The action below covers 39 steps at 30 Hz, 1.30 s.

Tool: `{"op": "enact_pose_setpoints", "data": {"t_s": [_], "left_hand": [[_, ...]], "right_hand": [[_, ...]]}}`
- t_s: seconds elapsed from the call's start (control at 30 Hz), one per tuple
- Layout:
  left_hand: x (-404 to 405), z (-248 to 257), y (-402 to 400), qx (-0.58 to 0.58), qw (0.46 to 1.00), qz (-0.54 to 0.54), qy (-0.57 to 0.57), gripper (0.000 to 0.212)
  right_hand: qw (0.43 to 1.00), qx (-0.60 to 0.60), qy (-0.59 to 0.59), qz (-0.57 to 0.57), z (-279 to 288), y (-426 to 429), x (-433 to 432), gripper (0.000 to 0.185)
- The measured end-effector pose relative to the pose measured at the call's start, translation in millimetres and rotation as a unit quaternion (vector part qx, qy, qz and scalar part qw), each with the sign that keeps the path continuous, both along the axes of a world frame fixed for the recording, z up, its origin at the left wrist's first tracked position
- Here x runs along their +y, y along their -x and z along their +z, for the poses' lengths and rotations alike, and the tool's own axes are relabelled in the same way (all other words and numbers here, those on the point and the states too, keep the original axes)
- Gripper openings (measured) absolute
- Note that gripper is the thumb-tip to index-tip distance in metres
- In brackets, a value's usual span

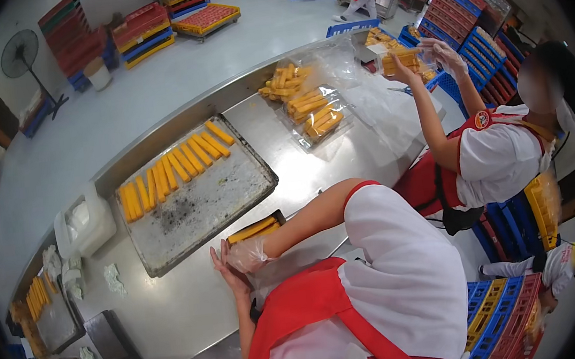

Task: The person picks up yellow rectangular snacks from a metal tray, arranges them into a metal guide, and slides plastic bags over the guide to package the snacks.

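Before me on the steel table (176, 317) is a small dark rectangular tray (281, 217) with several yellow baked sticks (253, 229) lying side by side in it. My right hand (249, 254), in a clear plastic glove, is at the tray's left end; its fingertips are hidden. My left hand (233, 275) is bare and beside the right one, fingers stretched up against that same end. Whether either hand grips the tray cannot be made out. Just beyond is a large worn baking sheet (201, 204), with a row of yellow sticks (175, 165) along its far side.
Bagged sticks (320, 115) and a loose pile (285, 82) are at the table's right. There a co-worker (495, 152) holds a pack of sticks (401, 62). A white plastic tub (84, 222), a dark flat device (112, 340) and a second baking sheet (60, 321) are to the left.
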<state>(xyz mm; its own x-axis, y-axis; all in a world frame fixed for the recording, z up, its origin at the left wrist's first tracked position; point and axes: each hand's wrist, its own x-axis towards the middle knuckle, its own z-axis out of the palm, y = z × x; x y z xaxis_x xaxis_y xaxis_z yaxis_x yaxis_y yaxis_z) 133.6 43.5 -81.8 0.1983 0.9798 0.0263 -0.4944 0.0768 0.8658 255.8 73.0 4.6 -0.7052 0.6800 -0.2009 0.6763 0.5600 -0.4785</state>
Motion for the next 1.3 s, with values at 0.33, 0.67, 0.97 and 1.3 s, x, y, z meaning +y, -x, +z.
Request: {"op": "enact_pose_setpoints", "data": {"t_s": [0.33, 0.67, 0.97, 1.3], "left_hand": [[0, -14, 7, -0.012, 0.999, 0.043, -0.025, 0.084], [-3, -7, 5, -0.046, 0.999, 0.008, -0.028, 0.076], [0, -5, 2, -0.055, 0.998, 0.017, -0.001, 0.077], [0, -1, 4, -0.067, 0.996, 0.024, 0.049, 0.077]], "right_hand": [[0.994, -0.014, 0.026, 0.102, 29, -8, 15, 0.021], [0.975, -0.104, -0.086, -0.178, 62, -118, 35, 0.023], [0.992, -0.059, -0.099, 0.042, 45, -43, 16, 0.031], [0.958, -0.233, -0.04, 0.162, 35, 5, 58, 0.021]]}}
